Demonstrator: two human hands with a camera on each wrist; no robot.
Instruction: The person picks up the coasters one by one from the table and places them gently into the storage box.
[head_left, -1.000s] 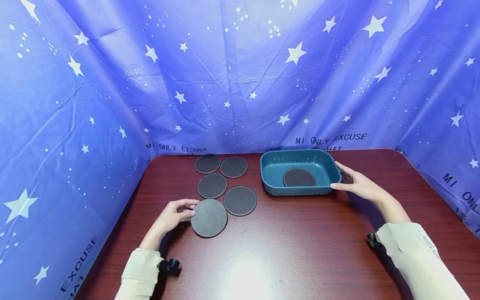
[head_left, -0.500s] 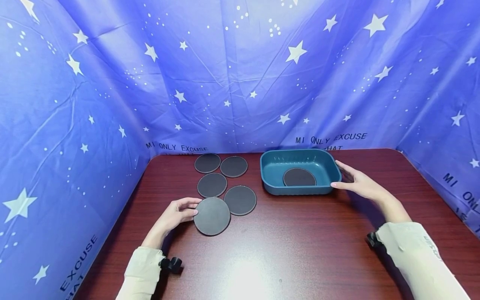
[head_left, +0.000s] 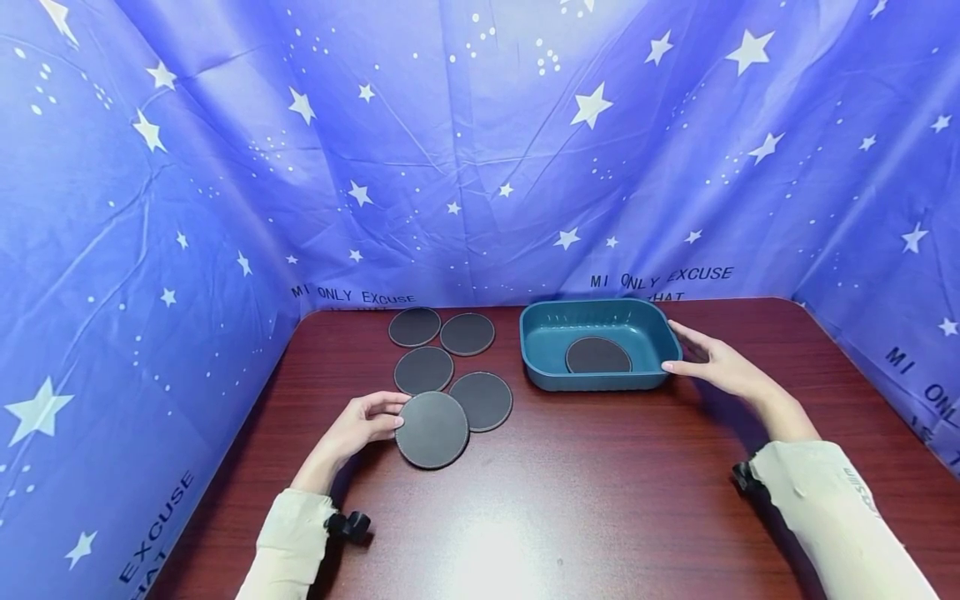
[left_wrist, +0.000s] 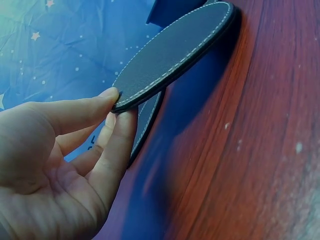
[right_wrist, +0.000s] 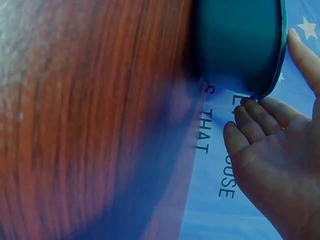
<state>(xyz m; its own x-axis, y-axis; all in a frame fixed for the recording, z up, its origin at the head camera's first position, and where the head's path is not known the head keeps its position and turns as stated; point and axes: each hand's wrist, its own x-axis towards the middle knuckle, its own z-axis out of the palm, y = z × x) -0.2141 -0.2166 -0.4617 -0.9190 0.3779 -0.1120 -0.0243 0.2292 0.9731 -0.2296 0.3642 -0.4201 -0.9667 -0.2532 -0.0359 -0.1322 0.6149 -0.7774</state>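
Note:
In the head view, my left hand (head_left: 365, 429) pinches the left edge of a round black coaster (head_left: 432, 430) between thumb and fingers. The left wrist view shows this coaster (left_wrist: 172, 52) tilted above the table, pale stitching round its rim. It partly covers another coaster (head_left: 483, 402) lying behind it. On the right stands a teal plastic basin (head_left: 592, 382) with one coaster (head_left: 598, 356) inside. My right hand (head_left: 716, 367) touches the basin's right end, thumb at the near corner and fairly straight fingers at the far side.
Several more black coasters lie at the back left, among them one coaster (head_left: 423, 370) just behind the held one. The reddish-brown wooden table (head_left: 630, 483) ends at a blue star-patterned cloth (head_left: 465, 167), which surrounds it at the back and sides.
My left hand has moved the pinched coaster a little right and away from me, so it now overlaps the view of the neighbouring coaster. The right hand and basin stay put.

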